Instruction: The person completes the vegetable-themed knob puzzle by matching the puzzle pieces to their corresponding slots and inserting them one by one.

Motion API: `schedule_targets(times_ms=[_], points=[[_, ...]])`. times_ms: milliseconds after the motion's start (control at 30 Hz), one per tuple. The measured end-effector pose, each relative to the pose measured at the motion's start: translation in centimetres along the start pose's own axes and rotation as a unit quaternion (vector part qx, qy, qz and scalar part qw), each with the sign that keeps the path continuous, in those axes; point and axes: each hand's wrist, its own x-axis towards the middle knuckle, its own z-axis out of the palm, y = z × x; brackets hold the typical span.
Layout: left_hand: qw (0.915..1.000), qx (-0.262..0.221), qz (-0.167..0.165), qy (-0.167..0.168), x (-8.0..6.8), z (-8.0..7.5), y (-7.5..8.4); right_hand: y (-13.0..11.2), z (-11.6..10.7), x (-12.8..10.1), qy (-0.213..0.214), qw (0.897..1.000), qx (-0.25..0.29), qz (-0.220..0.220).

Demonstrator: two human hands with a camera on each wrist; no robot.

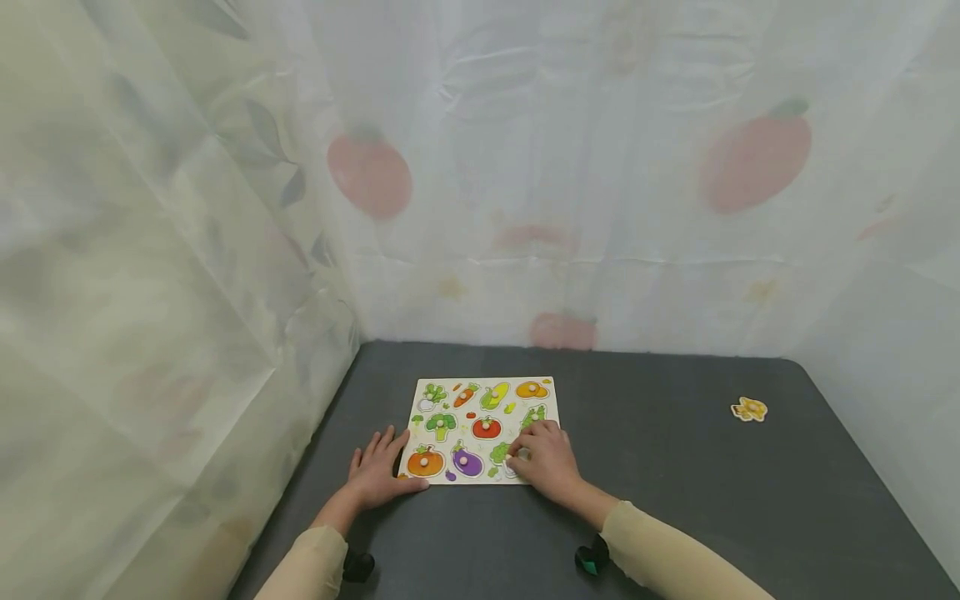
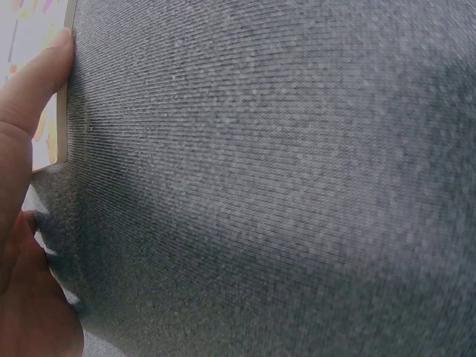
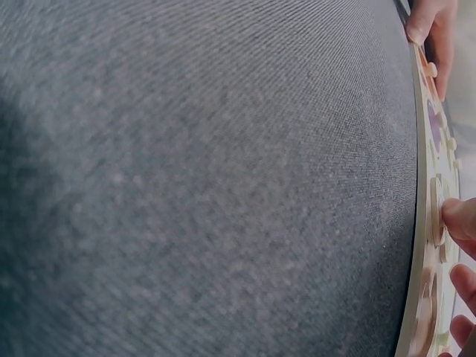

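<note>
A piece was being seated at the near right corner of the puzzle board [image 1: 480,429], which lay on the grey table [image 1: 675,500]. The right hand [image 1: 546,458] was curled over it, though any pinch could not be told. The left hand [image 1: 377,472] was spread flat against the board's left edge. A loose piece [image 1: 749,409], well apart to the right, would seemingly be needed next

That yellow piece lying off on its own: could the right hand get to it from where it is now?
Probably yes. The yellow piece lies alone on the dark table, with bare surface between it and the right hand, which rests on the puzzle board.
</note>
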Motion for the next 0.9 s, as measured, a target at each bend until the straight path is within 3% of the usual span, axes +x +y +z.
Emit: schedule_targets(times_ms=[900], points=[[0.9999,0.01,-0.009,-0.008,-0.1,-0.18,0.32,0.44,0.22,-0.05,-0.006,1.0,-0.002,0.0]])
